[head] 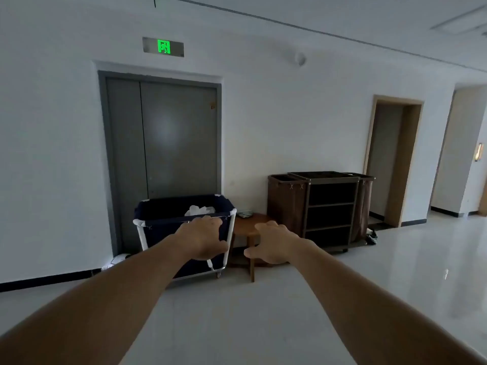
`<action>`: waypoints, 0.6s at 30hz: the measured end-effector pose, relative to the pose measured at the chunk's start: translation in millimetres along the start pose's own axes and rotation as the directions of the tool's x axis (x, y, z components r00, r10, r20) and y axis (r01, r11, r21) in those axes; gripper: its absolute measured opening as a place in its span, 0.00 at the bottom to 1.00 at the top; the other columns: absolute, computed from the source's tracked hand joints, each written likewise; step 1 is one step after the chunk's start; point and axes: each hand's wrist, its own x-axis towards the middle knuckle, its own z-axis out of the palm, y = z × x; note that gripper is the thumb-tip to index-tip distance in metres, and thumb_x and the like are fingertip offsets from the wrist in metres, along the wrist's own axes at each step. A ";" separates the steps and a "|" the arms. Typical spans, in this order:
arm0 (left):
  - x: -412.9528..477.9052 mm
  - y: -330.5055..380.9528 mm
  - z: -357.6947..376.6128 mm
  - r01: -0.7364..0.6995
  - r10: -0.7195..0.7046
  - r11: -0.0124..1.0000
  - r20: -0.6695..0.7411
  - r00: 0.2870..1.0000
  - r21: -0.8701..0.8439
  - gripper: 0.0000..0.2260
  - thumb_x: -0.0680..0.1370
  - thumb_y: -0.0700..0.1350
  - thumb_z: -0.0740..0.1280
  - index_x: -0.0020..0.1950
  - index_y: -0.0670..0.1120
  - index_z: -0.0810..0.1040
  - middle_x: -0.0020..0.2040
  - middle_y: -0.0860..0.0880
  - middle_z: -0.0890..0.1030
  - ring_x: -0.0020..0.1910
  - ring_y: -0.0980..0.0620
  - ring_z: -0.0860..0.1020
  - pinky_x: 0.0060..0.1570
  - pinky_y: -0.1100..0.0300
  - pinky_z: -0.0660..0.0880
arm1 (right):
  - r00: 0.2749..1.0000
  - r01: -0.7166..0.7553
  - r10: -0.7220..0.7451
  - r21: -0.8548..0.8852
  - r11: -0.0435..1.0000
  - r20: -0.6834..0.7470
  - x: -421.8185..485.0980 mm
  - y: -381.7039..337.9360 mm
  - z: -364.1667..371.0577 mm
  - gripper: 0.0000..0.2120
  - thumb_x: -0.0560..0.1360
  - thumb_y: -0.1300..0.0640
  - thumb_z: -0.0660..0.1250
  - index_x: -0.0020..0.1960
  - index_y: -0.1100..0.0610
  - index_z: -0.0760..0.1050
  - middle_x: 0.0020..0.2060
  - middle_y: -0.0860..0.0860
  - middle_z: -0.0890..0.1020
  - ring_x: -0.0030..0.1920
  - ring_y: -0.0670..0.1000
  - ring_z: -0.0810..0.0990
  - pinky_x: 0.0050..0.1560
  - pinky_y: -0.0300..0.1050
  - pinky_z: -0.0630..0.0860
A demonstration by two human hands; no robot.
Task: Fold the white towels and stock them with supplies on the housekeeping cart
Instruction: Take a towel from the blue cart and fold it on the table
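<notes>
A dark blue laundry bin (160,212) on a white wheeled frame stands against the far wall, with white towels (199,209) showing inside it. To its right is a small round wooden table (245,226) with a small item on top. Further right stands the dark housekeeping cart (329,206) with bare shelves and brown bags at both sides. Both arms are stretched forward in the air, well short of these. My left hand (204,238) and my right hand (271,243) hold nothing, fingers loosely bent.
Grey double doors (163,138) with a green exit sign above stand behind the bin. An open doorway (392,159) lies right of the cart. Glossy pale floor (237,312) stretches between me and the objects. A dark item lies on the floor by the cart's right end.
</notes>
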 end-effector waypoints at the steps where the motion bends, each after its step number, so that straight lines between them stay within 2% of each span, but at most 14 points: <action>1: 9.1 -7.0 -0.2 0.002 -0.002 1.000 0.009 1.000 -0.006 0.29 0.77 0.58 0.63 0.75 0.48 0.64 0.73 0.47 0.69 0.68 0.46 0.71 0.64 0.48 0.71 | 1.000 0.003 -0.003 0.009 1.000 -0.013 12.0 -2.8 0.6 0.40 0.75 0.37 0.66 0.80 0.50 0.55 0.77 0.55 0.60 0.76 0.62 0.60 0.70 0.62 0.65; 5: 63.2 -31.8 4.0 -0.015 0.014 0.999 0.017 1.000 0.040 0.30 0.77 0.59 0.63 0.76 0.49 0.63 0.73 0.47 0.68 0.67 0.46 0.71 0.61 0.50 0.72 | 0.999 -0.033 0.033 0.022 0.999 -0.024 62.3 -1.0 -0.5 0.40 0.74 0.36 0.66 0.79 0.50 0.56 0.77 0.55 0.60 0.75 0.62 0.61 0.70 0.62 0.65; 9: 123.2 -39.9 13.6 -0.054 0.053 0.998 0.038 0.998 0.024 0.27 0.76 0.58 0.64 0.73 0.49 0.67 0.68 0.47 0.71 0.61 0.47 0.73 0.58 0.49 0.74 | 0.997 -0.076 0.076 0.017 0.997 -0.024 115.7 18.5 0.5 0.41 0.73 0.35 0.65 0.79 0.51 0.56 0.77 0.55 0.60 0.75 0.61 0.61 0.70 0.61 0.66; 13: 191.1 -39.2 28.5 -0.074 0.074 0.997 0.030 0.997 0.028 0.28 0.77 0.56 0.63 0.75 0.48 0.64 0.69 0.47 0.70 0.65 0.45 0.70 0.61 0.48 0.73 | 0.994 -0.104 0.105 0.019 0.994 -0.020 180.2 50.7 -1.9 0.42 0.73 0.36 0.65 0.80 0.50 0.54 0.77 0.54 0.59 0.75 0.61 0.60 0.71 0.62 0.65; 18: 276.4 -41.8 43.2 -0.045 0.044 0.999 0.039 0.998 0.028 0.26 0.77 0.55 0.64 0.73 0.49 0.65 0.65 0.48 0.72 0.63 0.48 0.71 0.60 0.49 0.74 | 0.997 -0.077 0.077 0.011 0.997 -0.009 275.4 92.5 -9.4 0.41 0.71 0.35 0.64 0.78 0.49 0.56 0.74 0.54 0.62 0.73 0.61 0.63 0.69 0.62 0.66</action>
